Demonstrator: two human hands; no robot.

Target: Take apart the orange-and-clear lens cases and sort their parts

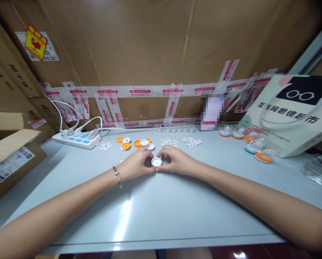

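A small round white plastic cap with a raised rim (156, 162) is held between both hands just above the table, its hollow side facing me. My left hand (136, 162) closes its thumb and fingers on the cap's left edge. From the other side my right hand (175, 160) pinches its right edge with thumb and curled fingers. Just behind the hands lie orange round caps (125, 146) and white round caps (144, 142), some overlapping. Small white flat pieces with cut-outs (192, 142) form piles beyond my right hand. Small white pieces (106, 145) lie farther left.
A white power strip (77, 138) with plugged-in cables sits back left, near an open cardboard box (12, 162). Clear cups (174, 128) line the back. A phone (212, 112) leans on the cardboard. Clear-topped pieces with coloured bases (265, 155) stand by a paper bag (282, 115).
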